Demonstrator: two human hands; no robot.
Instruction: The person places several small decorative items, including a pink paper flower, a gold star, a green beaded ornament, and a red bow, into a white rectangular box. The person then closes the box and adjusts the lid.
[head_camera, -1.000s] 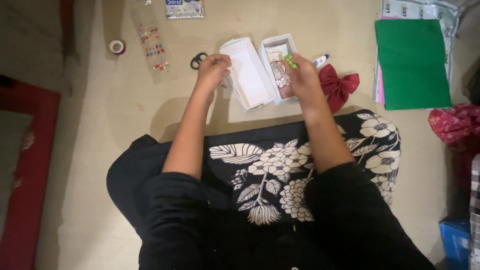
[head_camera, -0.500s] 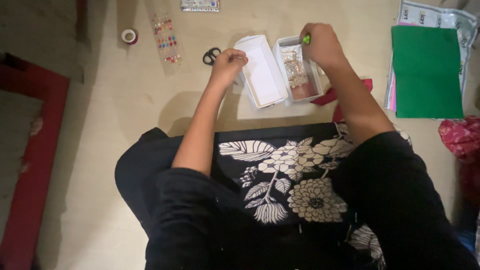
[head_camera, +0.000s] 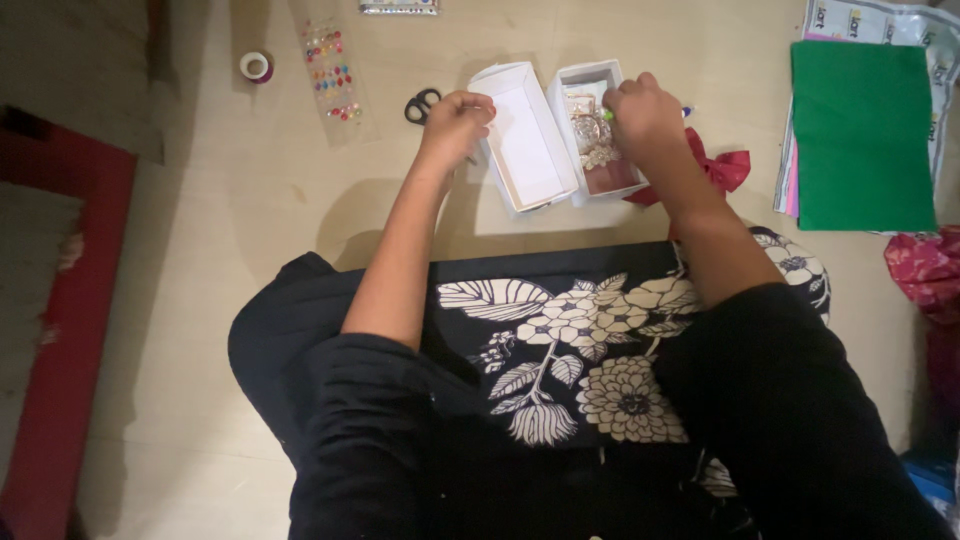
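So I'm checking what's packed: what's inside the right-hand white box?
The right white box holds pale gold jewellery on a dark reddish lining. The right hand, pinching something small and green, covers its far corner.

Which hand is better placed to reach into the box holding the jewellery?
Right. The right hand hovers directly over the box with jewellery, pinching something small and green. The left hand rests beside the empty lid.

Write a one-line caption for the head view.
Right hand over a white box of trinkets, left hand beside its empty lid.
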